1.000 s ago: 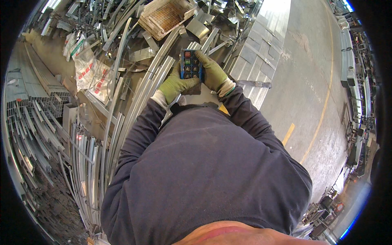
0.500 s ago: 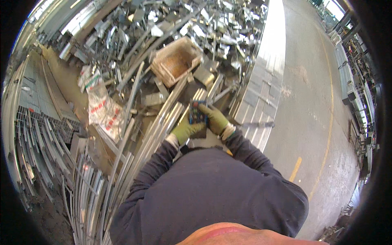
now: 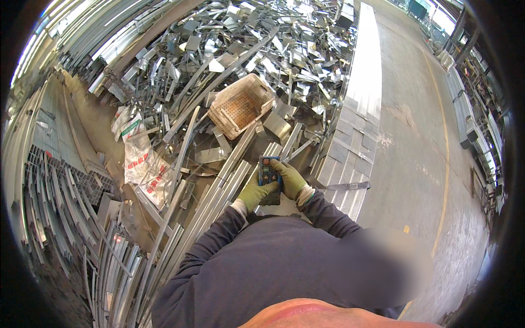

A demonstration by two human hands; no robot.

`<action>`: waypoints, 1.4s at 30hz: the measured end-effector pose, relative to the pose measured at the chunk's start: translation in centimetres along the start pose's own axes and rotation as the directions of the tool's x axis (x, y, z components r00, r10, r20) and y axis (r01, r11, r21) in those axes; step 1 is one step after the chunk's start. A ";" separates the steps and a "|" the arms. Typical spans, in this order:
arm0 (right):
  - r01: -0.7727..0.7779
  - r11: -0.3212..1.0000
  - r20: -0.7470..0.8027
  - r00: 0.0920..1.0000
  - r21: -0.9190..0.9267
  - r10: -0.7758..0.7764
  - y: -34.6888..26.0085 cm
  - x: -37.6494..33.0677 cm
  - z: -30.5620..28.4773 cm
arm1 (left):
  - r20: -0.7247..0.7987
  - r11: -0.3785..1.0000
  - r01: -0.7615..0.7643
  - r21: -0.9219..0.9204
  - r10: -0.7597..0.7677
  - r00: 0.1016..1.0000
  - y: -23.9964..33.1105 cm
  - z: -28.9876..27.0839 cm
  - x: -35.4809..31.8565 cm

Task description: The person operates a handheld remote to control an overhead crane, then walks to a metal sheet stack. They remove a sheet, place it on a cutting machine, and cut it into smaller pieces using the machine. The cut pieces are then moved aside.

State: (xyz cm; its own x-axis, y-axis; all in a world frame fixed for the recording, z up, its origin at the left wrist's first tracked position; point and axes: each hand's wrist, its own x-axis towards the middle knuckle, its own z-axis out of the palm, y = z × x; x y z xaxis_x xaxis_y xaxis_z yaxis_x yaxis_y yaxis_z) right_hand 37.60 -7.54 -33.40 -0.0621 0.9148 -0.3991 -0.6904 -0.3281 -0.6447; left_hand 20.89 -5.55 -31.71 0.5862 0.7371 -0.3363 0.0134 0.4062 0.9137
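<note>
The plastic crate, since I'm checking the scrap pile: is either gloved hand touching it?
No: both the left hand and right hand grip a dark button remote, well short of the crate.

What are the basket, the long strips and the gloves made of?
The basket looks like pale plastic: matt, with a grid of holes and rust-coloured staining inside. The long strips seem to be bare metal, probably steel or aluminium, grey and shiny with sharp folds. The green gloves on the left hand and right hand look like knitted fabric, perhaps coated.
</note>
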 end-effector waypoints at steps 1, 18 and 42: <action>0.002 1.000 0.012 1.000 0.002 -0.002 0.0 0.0 0.0 | -0.014 0.999 0.054 0.004 -0.054 0.998 0.1 0.1 -0.1; 0.049 0.986 -0.044 0.997 -0.161 -0.056 0.1 0.0 -0.3 | -0.023 0.999 0.043 0.028 -0.042 0.999 0.1 0.6 -0.7; 0.023 0.998 -0.003 1.000 -0.061 -0.023 -0.4 1.1 -1.0 | 0.028 0.999 0.036 -0.004 -0.036 0.999 -0.4 -0.1 0.7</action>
State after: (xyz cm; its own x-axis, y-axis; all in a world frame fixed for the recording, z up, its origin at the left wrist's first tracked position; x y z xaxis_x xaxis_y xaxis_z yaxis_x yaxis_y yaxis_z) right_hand 38.52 -6.68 -34.27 -0.0435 0.9214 -0.3861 -0.6461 -0.3207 -0.6926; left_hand 21.16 -5.13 -32.31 0.6077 0.7068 -0.3621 0.0311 0.4344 0.9002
